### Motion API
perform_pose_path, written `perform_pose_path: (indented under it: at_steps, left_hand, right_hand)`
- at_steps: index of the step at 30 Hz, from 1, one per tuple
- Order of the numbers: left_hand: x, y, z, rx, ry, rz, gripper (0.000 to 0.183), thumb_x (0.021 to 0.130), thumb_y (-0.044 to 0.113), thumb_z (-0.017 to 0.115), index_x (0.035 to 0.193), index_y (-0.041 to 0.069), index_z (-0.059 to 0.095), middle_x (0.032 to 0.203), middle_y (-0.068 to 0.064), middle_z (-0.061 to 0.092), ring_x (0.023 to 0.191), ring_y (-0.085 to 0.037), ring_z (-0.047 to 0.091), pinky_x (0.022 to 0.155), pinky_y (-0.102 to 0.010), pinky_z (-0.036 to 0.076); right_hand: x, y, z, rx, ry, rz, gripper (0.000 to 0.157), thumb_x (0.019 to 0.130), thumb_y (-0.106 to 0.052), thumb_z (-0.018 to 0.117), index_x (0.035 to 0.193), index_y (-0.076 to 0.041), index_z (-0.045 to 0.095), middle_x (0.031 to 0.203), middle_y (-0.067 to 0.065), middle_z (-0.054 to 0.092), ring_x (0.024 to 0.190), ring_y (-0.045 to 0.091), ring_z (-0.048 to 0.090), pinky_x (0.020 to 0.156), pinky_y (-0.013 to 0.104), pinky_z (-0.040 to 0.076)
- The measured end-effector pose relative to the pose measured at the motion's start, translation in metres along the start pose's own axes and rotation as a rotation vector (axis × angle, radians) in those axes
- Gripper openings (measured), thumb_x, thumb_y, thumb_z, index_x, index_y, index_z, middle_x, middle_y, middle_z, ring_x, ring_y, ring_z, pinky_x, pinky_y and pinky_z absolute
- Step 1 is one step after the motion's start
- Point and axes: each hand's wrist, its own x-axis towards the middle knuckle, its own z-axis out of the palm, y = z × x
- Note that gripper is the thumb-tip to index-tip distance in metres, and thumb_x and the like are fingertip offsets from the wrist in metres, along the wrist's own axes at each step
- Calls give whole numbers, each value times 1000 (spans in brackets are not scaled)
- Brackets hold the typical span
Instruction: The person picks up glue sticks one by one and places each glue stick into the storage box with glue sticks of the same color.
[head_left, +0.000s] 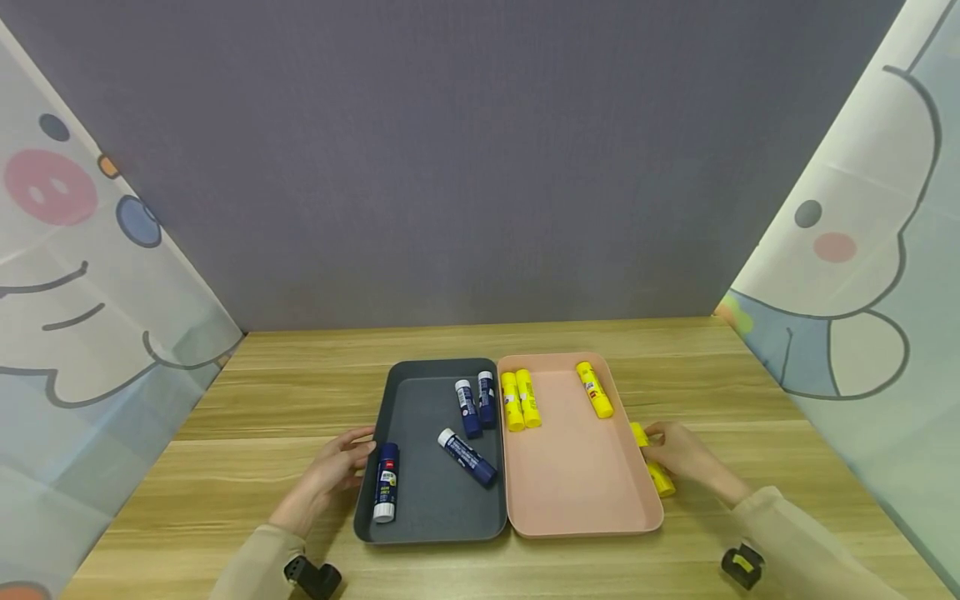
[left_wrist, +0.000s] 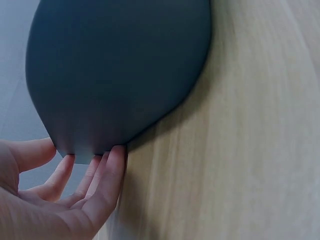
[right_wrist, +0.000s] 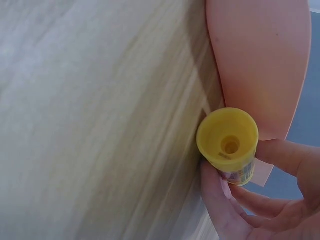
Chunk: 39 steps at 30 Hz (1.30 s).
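My left hand (head_left: 330,475) touches the outer left wall of the dark grey tray (head_left: 427,533) with its fingertips. In the left wrist view, the fingers (left_wrist: 107,190) are fairly straight against that wall and the thumb is near the rim. My right hand (head_left: 678,454) pinches a yellow glue stick (head_left: 660,479) between thumb and fingers, just outside the right wall of the pink tray (head_left: 577,500). The right wrist view shows the hollow round end of this yellow glue stick (right_wrist: 240,167) facing the camera.
Several blue glue sticks with white ends lie in the grey tray, one (head_left: 386,479) along its left side and one (head_left: 468,458) slanting. The pink tray holds three yellow glue sticks, a pair (head_left: 512,404) at left and one (head_left: 595,390) at upper right. A grey panel (head_left: 480,167) stands behind.
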Motion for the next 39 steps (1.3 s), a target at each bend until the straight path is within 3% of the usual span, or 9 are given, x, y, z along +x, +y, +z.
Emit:
perform_pose_path:
  at_steps: [9,20,26,39]
  left_hand:
    - [0,1,-1,-1,-6,-2,46,88,12,52,128,-5,37,102,-10,56,77,-13,58,68,-35,47]
    - [0,1,-1,6,-11,0,47,88,13,52,128,-6,36,106,-15,54,78,-14,58,68,-35,47]
    - [1,1,-3,4,-42,7,49,88,15,52,129,-6,34,104,-10,54,78,-12,58,69,-34,47]
    - [0,2,0,8,-7,-7,46,88,12,51,129,-6,36,107,-15,54,78,-14,58,69,-36,47]
  right_hand:
    - [0,1,-1,46,-24,6,47,78,-7,56,111,24,42,61,3,53,38,6,36,40,19,34]
    - [2,-2,-11,39,-27,2,50,79,-10,58,112,24,41,67,6,59,45,10,45,44,24,41]
    - [5,-8,-17,23,-15,19,54,80,-11,59,115,25,39,70,8,60,53,13,52,50,30,47]
    - [10,-22,-31,18,-12,48,57,83,-14,57,120,23,35,78,13,59,58,14,54,55,33,49]
